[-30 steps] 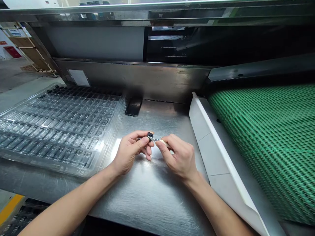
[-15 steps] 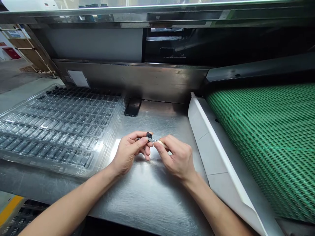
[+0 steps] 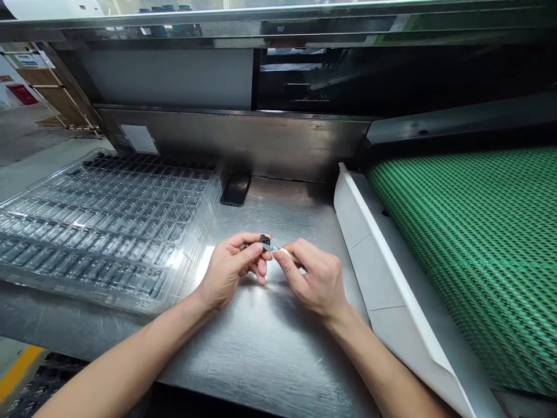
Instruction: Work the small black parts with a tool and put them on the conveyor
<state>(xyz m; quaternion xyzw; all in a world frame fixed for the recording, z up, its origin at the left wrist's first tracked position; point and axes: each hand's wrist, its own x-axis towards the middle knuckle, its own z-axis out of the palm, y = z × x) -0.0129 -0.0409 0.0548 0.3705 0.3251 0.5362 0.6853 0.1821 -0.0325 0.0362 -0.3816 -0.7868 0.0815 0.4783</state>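
Between its thumb and fingers my left hand point(image 3: 230, 264) pinches a small black round part point(image 3: 265, 239), which has openings in its face. My right hand point(image 3: 313, 276) is closed around the pale handle of a small knife-like tool point(image 3: 290, 255). The thin metal end of this tool lies against the near side of the black part, close to my left thumb. Both hands are above the bare steel tabletop point(image 3: 261, 342). My fingers cover much of the part and most of the handle.
Clear plastic trays point(image 3: 100, 226) with rows of pockets lie at the left, with black pieces in the far rows. A black phone point(image 3: 236, 190) rests behind my hands. At the right, a white barrier point(image 3: 383, 267) borders a green mesh conveyor belt point(image 3: 483, 232).
Both hands keep their hold on the black part and the tool, with hardly any shift. The whole view has moved very slightly.
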